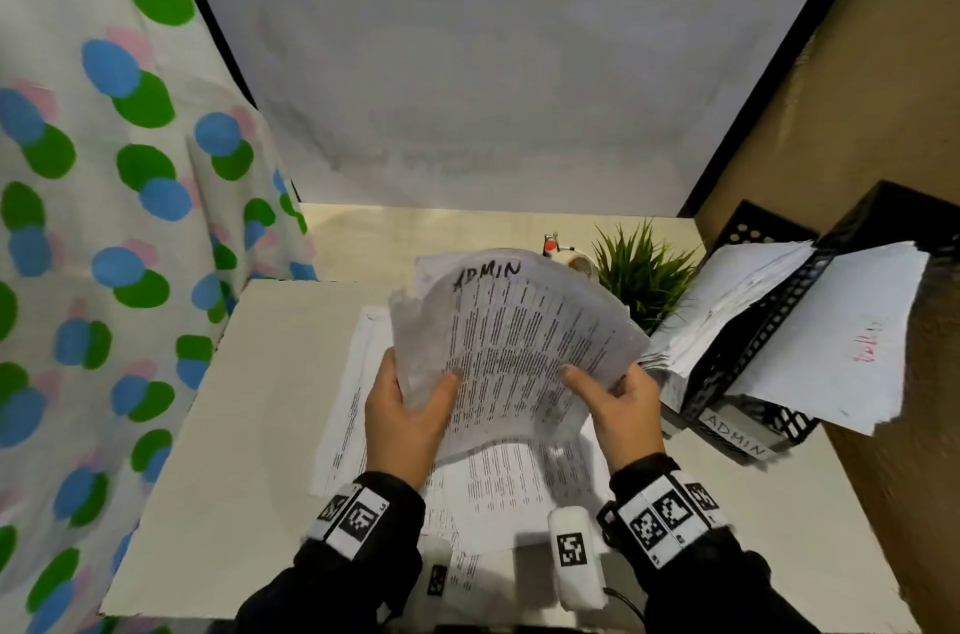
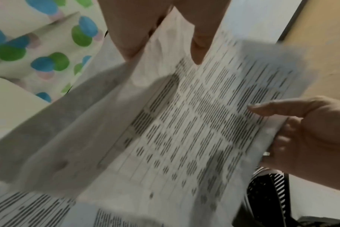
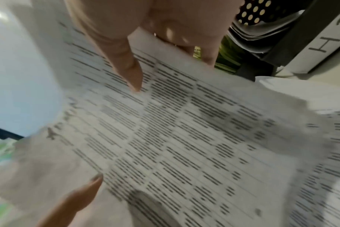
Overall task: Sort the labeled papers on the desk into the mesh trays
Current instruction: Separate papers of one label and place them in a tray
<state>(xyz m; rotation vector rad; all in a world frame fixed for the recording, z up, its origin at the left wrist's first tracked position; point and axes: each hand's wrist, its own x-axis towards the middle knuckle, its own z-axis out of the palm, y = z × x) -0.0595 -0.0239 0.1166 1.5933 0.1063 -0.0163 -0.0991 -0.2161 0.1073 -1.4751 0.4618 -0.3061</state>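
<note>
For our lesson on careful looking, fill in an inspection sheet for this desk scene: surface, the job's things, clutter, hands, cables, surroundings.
Surface: pale desk, with loose printed sheets lying under the hands.
Job's things: sheaf marked ADMIN held up above the desk; black mesh trays at the right, one labelled ADMIN, stuffed with papers that stick out.
Clutter: green plant and a small roll behind the sheaf.
Hands: left hand grips the sheaf's left edge; right hand grips its right edge, thumbs on top.
Cables: thin black cord near the right wrist.
Surroundings: white backdrop, dotted curtain left, tan wall right.
</note>
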